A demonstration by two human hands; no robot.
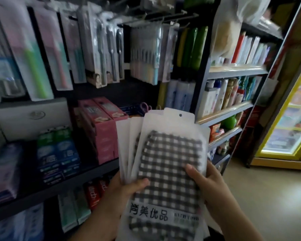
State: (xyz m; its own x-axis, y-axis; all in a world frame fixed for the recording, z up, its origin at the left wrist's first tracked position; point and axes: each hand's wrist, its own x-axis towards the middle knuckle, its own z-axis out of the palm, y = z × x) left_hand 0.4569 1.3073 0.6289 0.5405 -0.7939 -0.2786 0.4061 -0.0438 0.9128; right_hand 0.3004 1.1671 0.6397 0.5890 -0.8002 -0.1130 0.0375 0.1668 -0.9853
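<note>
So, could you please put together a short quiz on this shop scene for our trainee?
1. True or false: the left hand and the right hand both hold the fanned packets.
2. The pattern on the packets is: A stripes, B checks, C dots?
3. Fill in: the pink boxes stand to the ___ of the packets.
Key: 1 true; 2 B; 3 left.

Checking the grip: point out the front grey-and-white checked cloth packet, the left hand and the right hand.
Grey-and-white checked cloth packet [167, 153], head view, middle of cloth.
Left hand [119, 197], head view, thumb base.
Right hand [214, 186], head view, thumb base.
</note>
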